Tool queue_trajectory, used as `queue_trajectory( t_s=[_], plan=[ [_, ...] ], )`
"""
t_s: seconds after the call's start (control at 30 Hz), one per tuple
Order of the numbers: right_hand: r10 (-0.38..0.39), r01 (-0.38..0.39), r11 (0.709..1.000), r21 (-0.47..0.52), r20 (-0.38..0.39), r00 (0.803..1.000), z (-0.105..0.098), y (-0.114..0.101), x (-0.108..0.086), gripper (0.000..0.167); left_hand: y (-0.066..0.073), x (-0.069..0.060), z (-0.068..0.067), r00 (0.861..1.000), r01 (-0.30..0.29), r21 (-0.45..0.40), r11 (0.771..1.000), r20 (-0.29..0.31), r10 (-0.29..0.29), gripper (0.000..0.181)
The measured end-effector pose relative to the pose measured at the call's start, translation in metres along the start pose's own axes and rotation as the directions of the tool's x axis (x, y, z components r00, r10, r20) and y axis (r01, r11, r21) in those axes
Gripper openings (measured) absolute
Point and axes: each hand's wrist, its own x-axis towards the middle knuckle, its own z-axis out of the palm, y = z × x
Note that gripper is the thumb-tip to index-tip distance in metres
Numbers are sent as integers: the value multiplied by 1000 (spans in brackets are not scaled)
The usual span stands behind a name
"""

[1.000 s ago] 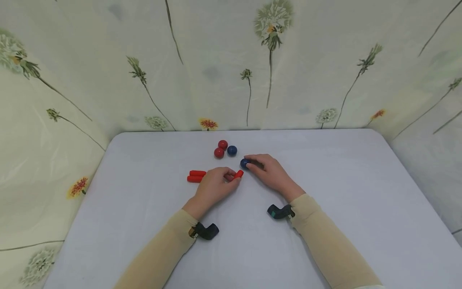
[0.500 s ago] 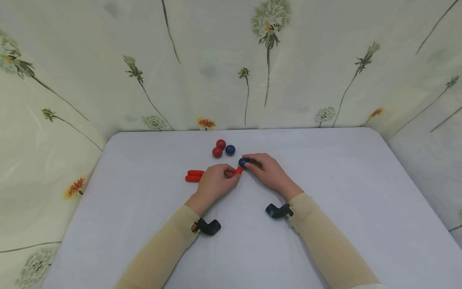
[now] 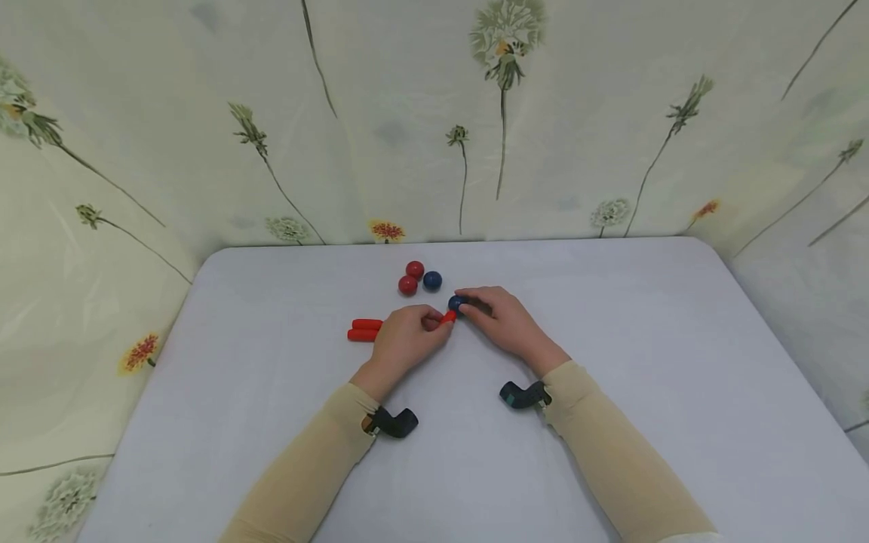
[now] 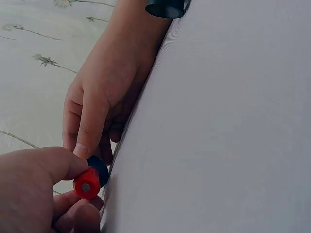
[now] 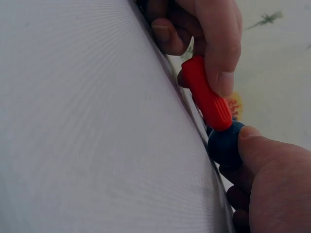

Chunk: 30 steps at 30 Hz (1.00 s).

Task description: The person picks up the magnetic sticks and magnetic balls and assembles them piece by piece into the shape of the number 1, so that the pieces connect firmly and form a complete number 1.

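Observation:
My left hand (image 3: 407,341) pinches a short red ribbed rod (image 5: 209,99) between thumb and fingers. A round, silvery disc shows in the middle of the rod's near end in the left wrist view. In my right hand (image 3: 508,323) a dark blue ball (image 5: 226,147) is held between thumb and fingertips. The rod's far tip meets the ball in the right wrist view; whether the two are joined, I cannot tell. Fingers partly hide both pieces in the head view.
Behind the hands, two red balls (image 3: 407,285) and another blue ball (image 3: 432,280) sit close together. Two more red rods (image 3: 363,335) lie side by side left of my left hand, partly hidden by it. A floral curtain (image 3: 380,151) hangs behind the white table (image 3: 611,302).
My left hand has moved slightly forward, bringing the red rod's tip from just short of the blue ball up against it. The right hand has stayed nearly still on the ball.

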Motion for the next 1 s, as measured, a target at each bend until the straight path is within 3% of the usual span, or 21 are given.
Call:
queue_trajectory(
  t_s=[0.3,1.0],
  plan=[
    [9,-9,1000,2,5,1000,-1,-2,0,42,0,-2,2,1000,-8,5,1000,-27,8,30],
    [13,-13,1000,2,-2,1000,0,-2,-1,42,-1,-2,2,1000,-14,20,1000,-21,14,31]
  ],
)
